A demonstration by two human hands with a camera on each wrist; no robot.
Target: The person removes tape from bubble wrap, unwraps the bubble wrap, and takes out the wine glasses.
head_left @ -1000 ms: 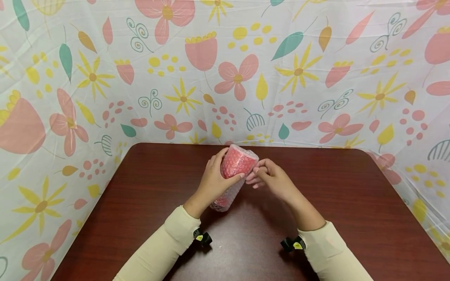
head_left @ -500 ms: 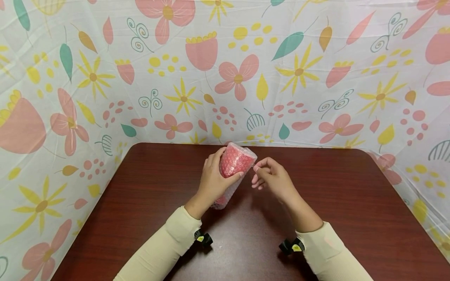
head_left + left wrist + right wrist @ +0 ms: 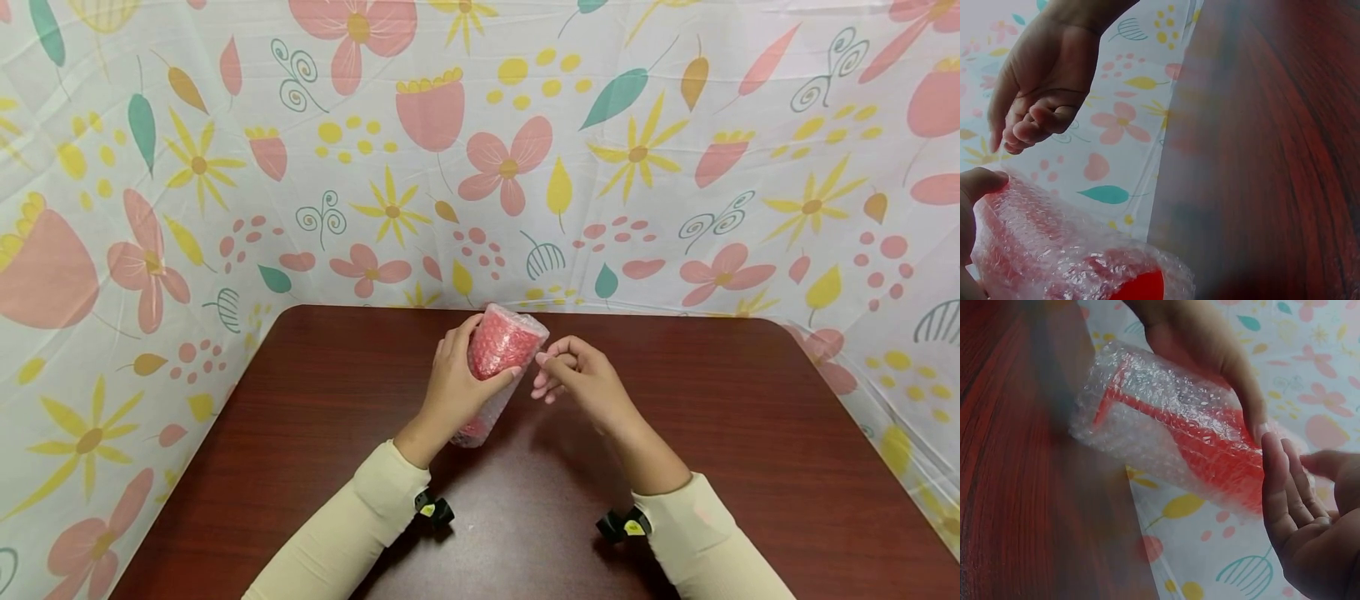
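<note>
A red stemmed goblet (image 3: 1216,456), wrapped in clear bubble wrap (image 3: 1147,434), is held tilted over the table, its wider end up and to the right in the head view. My left hand (image 3: 453,371) grips the wrapped bowl, thumb across the near side. At the upper right edge of the wrap is my right hand (image 3: 581,375), fingers partly bent and thumb close to the index finger. In the left wrist view the right hand's fingertips (image 3: 995,145) lie right by the wrap's end; I cannot tell whether they pinch its edge.
Beneath both hands lies a dark reddish-brown wooden table (image 3: 300,467) with rounded far corners. A white cloth with a floral print (image 3: 637,233) hangs behind it and along both sides. Each sleeve cuff carries a small black wrist camera (image 3: 435,510).
The wrapped goblet has risen slightly from a second ago. My right hand first drew slightly away from the wrap's edge, then its fingers shifted a little back left. The left hand keeps its grip.
</note>
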